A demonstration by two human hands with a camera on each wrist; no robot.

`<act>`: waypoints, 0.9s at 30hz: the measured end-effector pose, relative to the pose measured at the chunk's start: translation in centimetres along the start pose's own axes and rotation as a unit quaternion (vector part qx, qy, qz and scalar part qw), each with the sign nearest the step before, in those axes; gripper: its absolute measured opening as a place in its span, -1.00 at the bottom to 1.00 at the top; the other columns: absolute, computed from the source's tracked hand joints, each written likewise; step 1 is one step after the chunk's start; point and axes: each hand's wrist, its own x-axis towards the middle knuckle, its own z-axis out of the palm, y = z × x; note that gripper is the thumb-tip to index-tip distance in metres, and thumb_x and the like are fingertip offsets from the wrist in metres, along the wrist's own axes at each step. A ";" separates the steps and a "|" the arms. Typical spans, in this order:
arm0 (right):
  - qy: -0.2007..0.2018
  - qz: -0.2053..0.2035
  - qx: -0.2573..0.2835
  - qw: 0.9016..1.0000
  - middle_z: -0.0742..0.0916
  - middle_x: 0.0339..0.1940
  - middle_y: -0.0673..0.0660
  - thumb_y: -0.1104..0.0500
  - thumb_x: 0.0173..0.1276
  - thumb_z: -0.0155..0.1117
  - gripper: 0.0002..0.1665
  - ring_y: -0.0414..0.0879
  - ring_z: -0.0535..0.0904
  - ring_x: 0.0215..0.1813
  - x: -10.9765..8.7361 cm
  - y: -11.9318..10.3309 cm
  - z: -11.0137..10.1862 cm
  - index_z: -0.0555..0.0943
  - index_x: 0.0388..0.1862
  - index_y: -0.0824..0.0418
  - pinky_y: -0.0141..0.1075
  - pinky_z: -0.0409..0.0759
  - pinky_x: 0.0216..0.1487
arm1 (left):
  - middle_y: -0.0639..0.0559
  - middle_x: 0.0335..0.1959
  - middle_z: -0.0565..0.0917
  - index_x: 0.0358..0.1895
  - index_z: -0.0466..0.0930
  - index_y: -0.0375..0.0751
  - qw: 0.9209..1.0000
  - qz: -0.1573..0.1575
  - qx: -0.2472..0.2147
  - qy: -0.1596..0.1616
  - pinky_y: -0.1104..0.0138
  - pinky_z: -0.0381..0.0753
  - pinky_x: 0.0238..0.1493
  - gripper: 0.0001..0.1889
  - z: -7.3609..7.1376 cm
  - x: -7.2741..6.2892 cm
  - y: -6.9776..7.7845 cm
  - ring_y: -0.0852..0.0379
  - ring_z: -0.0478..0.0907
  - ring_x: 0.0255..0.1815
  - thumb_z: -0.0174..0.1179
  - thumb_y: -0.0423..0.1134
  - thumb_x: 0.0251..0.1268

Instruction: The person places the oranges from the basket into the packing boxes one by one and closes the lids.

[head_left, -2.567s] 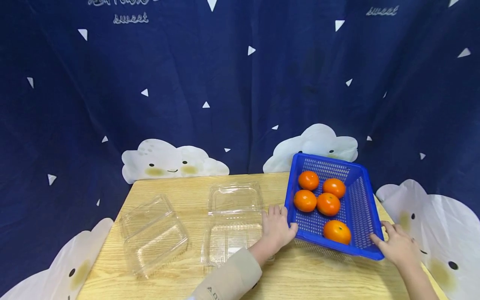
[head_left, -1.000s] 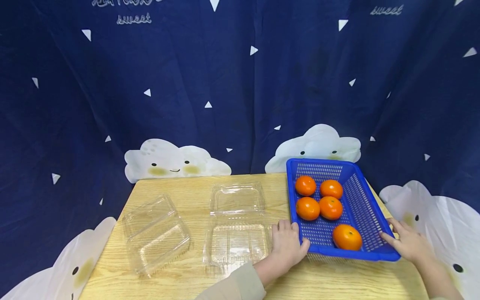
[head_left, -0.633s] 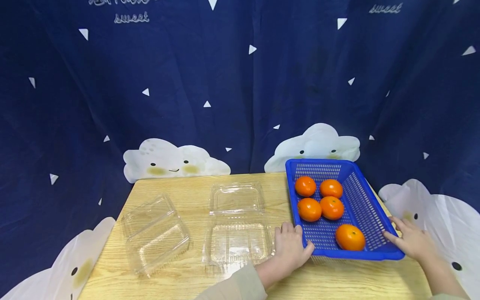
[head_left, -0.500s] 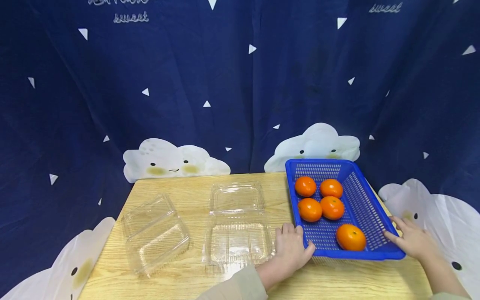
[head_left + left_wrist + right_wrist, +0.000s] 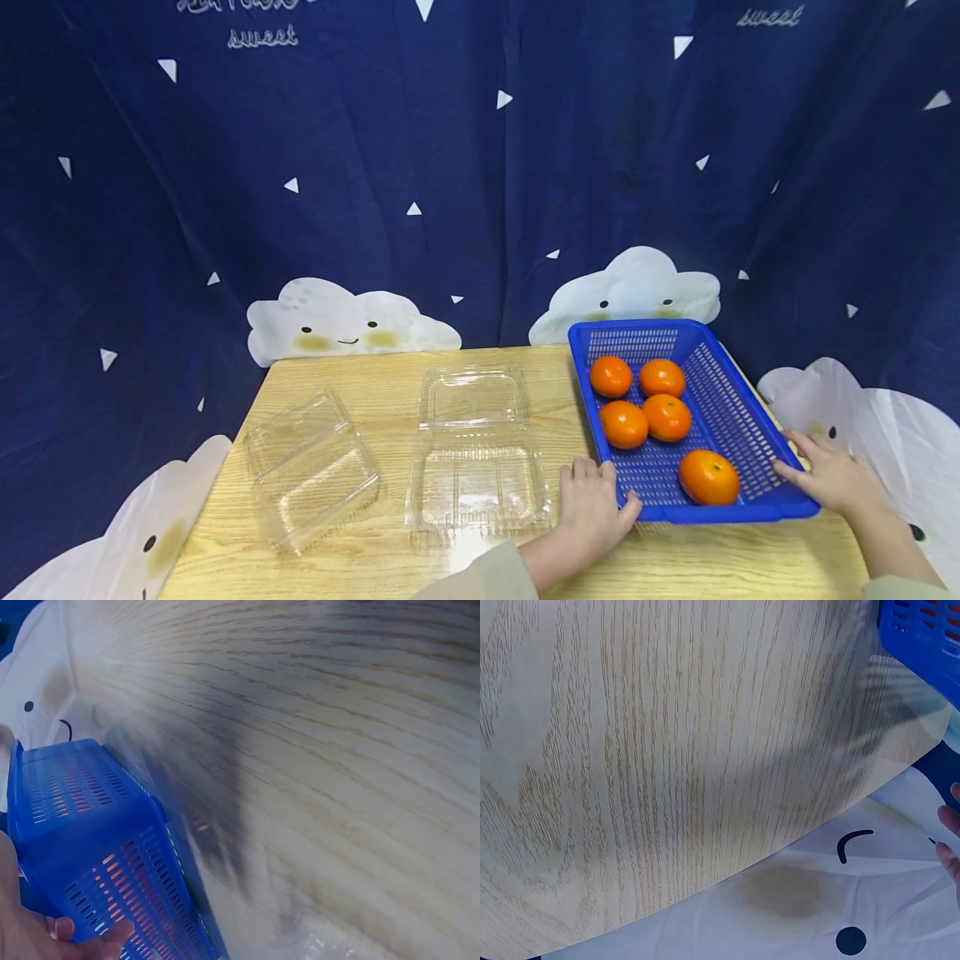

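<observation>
A blue slotted plastic basket (image 5: pixel 731 408) sits at the right end of the table, several oranges (image 5: pixel 708 477) inside it. At its front left corner, my left hand (image 5: pixel 588 510) grips the rim, thumb over the edge and the other fingers along the outside. My right hand (image 5: pixel 832 475) holds the right rim near the front corner, its thumb reaching just inside. In the left wrist view, the left fingers (image 5: pixel 97 945) lie against the slotted wall of the basket (image 5: pixel 82 832). Only a corner of the basket (image 5: pixel 922 645) and some right fingertips (image 5: pixel 951 825) show in the right wrist view.
Two clear plastic clamshell boxes lie with lids folded back: one box (image 5: pixel 480 487) mid-table just left of my left hand, another box (image 5: pixel 315 492) turned askew farther left. A navy curtain (image 5: pixel 412 125) with white clouds surrounds the wooden table (image 5: pixel 390 567).
The basket has shifted right and toward me, with both hands moving along on its rim. It looked raised and tilted at first and sits lower now. The clear boxes stay put.
</observation>
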 end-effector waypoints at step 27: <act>0.031 -0.015 -0.012 0.999 0.41 0.00 0.43 -0.16 0.20 0.12 -0.37 0.45 0.33 -0.01 0.5 1.5 0.3 0.36 0.03 0.31 0.37 0.23 -0.16 | 0.08 -0.41 0.51 -0.32 0.43 -0.01 1.000 0.018 -0.002 0.003 0.26 0.31 -0.24 -0.51 -0.1 -0.5 1.4 0.14 0.42 -0.34 -0.29 0.30 0.20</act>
